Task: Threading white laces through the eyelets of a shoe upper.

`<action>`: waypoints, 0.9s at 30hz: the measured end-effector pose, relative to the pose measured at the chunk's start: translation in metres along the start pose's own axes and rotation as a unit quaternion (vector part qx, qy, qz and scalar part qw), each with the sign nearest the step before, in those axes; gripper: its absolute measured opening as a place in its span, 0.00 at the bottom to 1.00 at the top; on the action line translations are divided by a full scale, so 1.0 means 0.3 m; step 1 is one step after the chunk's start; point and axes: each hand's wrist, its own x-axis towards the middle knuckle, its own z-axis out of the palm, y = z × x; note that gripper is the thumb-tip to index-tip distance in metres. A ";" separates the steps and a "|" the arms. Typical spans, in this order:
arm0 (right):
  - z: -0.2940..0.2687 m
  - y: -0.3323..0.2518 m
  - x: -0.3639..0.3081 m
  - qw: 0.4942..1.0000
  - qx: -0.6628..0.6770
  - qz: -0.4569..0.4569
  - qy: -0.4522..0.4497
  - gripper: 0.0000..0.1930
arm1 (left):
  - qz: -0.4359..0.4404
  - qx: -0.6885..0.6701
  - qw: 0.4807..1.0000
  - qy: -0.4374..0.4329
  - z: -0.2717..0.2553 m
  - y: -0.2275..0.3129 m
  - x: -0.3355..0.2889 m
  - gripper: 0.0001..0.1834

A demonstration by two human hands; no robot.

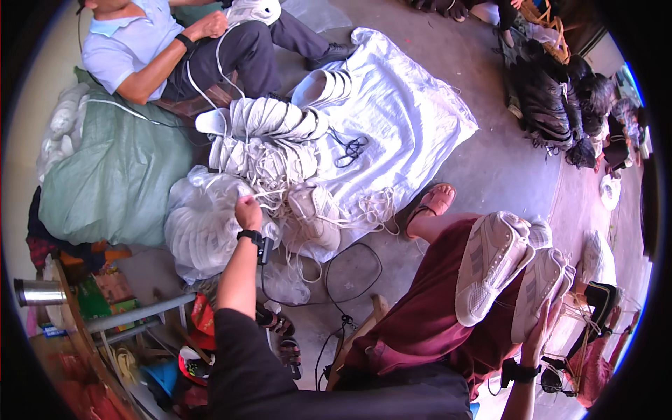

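Observation:
My left hand (248, 214) reaches out to the pile on the ground, its fingers closed on a white shoelace (271, 192). Beneath and beside it lie rows of pale shoe uppers (273, 157), and a beige sneaker (315, 213) with loose laces rests close by. On my lap, over dark red trousers, sits another off-white sneaker (492, 262) with grey side stripes; its eyelets look unlaced. My right hand (540, 323) is against the side of a second such sneaker (537, 290), its fingers partly hidden behind the shoe.
A white woven sheet (413, 112) covers the floor ahead. At upper left a seated person (150, 52) handles white cord beside a green sack (115, 168). Clear plastic bags (199, 227) hold white items. Black cable (357, 273) loops near my feet; dark bundles (546, 101) lie far right.

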 end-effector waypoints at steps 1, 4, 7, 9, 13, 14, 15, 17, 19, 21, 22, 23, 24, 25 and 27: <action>-0.035 0.010 -0.003 1.000 -0.010 -0.003 -0.018 0.36 | -0.001 -0.067 0.998 0.023 -0.050 0.011 -0.002 0.09; -0.116 -0.022 -0.056 0.997 -0.052 -0.048 -0.031 0.35 | 0.028 -0.251 0.966 0.063 -0.228 0.185 -0.082 0.07; -0.200 0.000 -0.060 0.992 -0.029 -0.116 -0.036 0.32 | 0.114 -0.303 0.939 0.119 -0.469 0.398 -0.154 0.06; -0.267 0.015 -0.058 0.984 -0.010 -0.175 -0.032 0.31 | 0.187 -0.316 0.913 0.177 -0.657 0.592 -0.231 0.07; -0.388 -0.057 -0.090 0.980 0.055 -0.191 0.032 0.31 | 0.320 -0.375 0.836 0.240 -0.968 0.943 -0.418 0.08; -0.428 -0.066 -0.097 0.979 0.056 -0.192 0.036 0.31 | 0.365 -0.364 0.823 0.240 -1.012 1.042 -0.495 0.09; -0.467 -0.067 -0.104 0.974 0.102 -0.201 0.034 0.32 | 0.410 -0.350 0.807 0.241 -1.047 1.105 -0.549 0.09; -0.503 -0.098 -0.131 0.961 0.147 -0.230 0.033 0.34 | 0.386 -0.350 0.825 0.218 -1.133 1.165 -0.567 0.10; -0.543 -0.099 -0.151 0.958 0.164 -0.236 0.002 0.34 | 0.410 -0.364 0.807 0.218 -1.223 1.230 -0.615 0.12; -0.594 -0.120 -0.179 0.953 0.177 -0.243 -0.033 0.31 | 0.436 -0.396 0.788 0.181 -1.241 1.358 -0.778 0.13; -0.608 -0.122 -0.192 0.951 0.194 -0.241 -0.030 0.29 | 0.464 -0.418 0.767 0.148 -1.243 1.419 -0.881 0.13; -0.628 -0.122 -0.206 0.946 0.207 -0.240 -0.063 0.28 | 0.484 -0.427 0.761 0.063 -1.244 1.459 -0.970 0.13; -0.651 -0.126 -0.223 0.941 0.219 -0.240 -0.093 0.26 | 0.500 -0.434 0.749 -0.025 -1.233 1.494 -1.060 0.13; -0.646 -0.164 -0.253 0.932 0.249 -0.245 -0.100 0.24 | 0.494 -0.411 0.762 -0.077 -1.207 1.531 -1.165 0.13; -0.648 -0.194 -0.294 0.925 0.259 -0.221 -0.171 0.22 | 0.453 -0.370 0.779 -0.224 -1.147 1.564 -1.339 0.13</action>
